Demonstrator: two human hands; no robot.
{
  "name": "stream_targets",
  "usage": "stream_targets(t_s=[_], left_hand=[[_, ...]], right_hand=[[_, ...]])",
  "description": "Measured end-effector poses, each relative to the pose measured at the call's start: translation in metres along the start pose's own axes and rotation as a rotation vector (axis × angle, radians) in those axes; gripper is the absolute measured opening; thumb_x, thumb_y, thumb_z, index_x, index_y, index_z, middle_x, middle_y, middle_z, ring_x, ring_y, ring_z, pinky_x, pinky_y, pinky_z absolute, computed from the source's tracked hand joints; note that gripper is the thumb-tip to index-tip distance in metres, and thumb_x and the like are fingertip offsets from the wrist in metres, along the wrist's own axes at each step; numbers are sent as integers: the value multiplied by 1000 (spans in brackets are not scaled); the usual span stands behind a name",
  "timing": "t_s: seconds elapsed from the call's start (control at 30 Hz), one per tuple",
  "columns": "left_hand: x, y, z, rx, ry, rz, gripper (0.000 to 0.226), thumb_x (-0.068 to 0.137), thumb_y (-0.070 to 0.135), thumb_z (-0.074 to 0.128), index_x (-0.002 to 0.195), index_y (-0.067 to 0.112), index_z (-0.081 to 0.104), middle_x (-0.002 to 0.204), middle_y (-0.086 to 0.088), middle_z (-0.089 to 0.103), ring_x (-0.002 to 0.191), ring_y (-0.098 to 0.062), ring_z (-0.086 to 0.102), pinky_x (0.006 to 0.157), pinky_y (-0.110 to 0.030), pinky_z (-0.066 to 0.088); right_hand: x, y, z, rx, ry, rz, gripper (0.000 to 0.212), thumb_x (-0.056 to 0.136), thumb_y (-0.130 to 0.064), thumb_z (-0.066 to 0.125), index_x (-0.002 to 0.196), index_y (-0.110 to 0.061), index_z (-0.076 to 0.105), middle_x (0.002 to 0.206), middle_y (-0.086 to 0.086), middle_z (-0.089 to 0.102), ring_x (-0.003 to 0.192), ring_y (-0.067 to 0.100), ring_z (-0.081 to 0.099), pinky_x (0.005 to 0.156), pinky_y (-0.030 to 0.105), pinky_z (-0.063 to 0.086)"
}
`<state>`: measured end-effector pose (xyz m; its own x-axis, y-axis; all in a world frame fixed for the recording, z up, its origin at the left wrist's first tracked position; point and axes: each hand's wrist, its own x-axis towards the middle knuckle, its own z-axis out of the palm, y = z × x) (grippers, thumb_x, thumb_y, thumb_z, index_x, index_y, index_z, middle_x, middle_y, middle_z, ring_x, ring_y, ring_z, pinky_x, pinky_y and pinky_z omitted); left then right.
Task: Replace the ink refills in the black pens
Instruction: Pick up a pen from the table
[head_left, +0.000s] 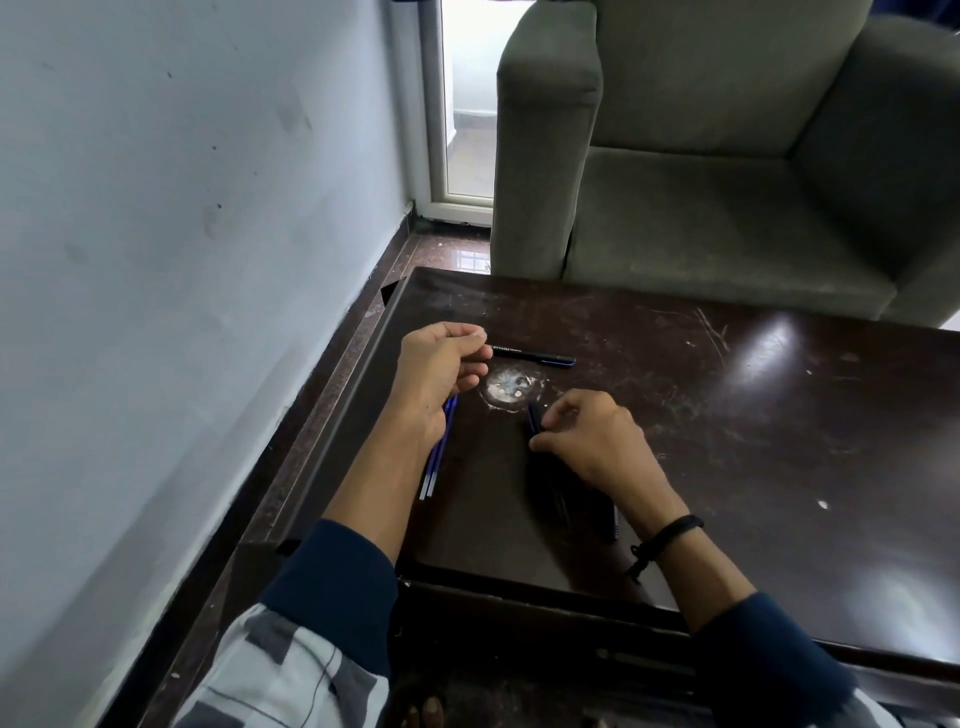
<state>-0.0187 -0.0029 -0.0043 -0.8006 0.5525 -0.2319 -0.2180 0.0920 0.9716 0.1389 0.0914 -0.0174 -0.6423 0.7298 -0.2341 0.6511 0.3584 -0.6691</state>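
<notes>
One black pen (535, 356) lies flat on the dark wooden table (727, 415), just right of my left hand (441, 364). My left hand hovers with fingers curled; its fingertips sit at the pen's left end, and whether they touch it I cannot tell. Several blue ink refills (439, 452) lie side by side under my left wrist. My right hand (587, 441) rests on the table with its fingers curled on a dark pen cap (533, 418). More black pens (582, 506) lie bunched beneath my right palm and wrist, mostly hidden.
A pale round worn patch (509, 388) marks the tabletop between my hands. A grey-green armchair (727, 156) stands right behind the table's far edge. A blue-grey wall (182, 234) runs along the left, with a raised table rim (353, 389) beside it.
</notes>
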Motion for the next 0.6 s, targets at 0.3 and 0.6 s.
stream_targets(t_s=[0.3,0.6], left_hand=[[-8,-4,12,117,-297,-159,18,88,13,78,105,9,76,92,-5,78,78,-13,74,71,-25,61],[-5,-3,7,89,-280,-116,18,89,0,73,106,1,75,104,-14,76,91,-21,77,73,-27,61]], right_hand=[[0,-10,-1,804,-111,85,17,90,-1,72,105,-6,68,82,9,75,59,21,69,52,28,58],[1,-11,14,800,-104,16,15,101,-11,61,116,-14,66,84,6,74,63,12,61,51,23,47]])
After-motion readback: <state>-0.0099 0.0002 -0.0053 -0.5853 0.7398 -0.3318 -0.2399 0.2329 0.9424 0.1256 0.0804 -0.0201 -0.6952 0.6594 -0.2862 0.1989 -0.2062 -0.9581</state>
